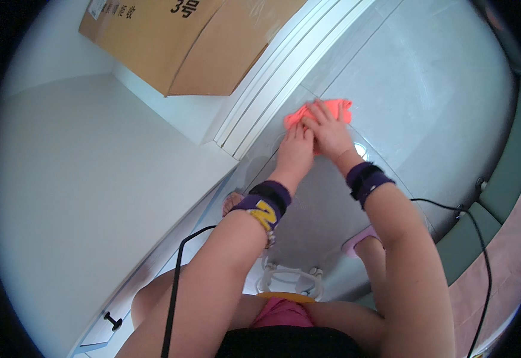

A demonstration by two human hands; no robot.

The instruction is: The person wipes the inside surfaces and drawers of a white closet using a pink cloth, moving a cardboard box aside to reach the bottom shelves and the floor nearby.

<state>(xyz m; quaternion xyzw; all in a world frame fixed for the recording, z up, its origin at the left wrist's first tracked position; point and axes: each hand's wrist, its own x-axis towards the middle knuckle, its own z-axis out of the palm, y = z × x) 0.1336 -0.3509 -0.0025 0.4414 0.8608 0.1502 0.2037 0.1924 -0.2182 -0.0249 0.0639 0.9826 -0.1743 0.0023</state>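
Both hands are on a bright orange cloth (pixel 341 109), which lies bunched on the grey tiled floor (pixel 403 103). My right hand (pixel 330 134) presses down on it with the fingers spread across the top. Close against it, my left hand (pixel 296 152) rests on the cloth's near edge, its fingertips partly tucked beside the right hand. Each wrist wears a dark purple band; the left band (pixel 265 203) carries a yellow mark. Part of the cloth is hidden under the hands.
A white sliding-door track (pixel 283 85) runs along the left, with a cardboard box (pixel 189 49) bearing writing behind it. A white cabinet top (pixel 108 170) fills the left side. Green upholstered furniture (pixel 471 241) curves along the right. Black cables (pixel 484 255) hang beside both arms.
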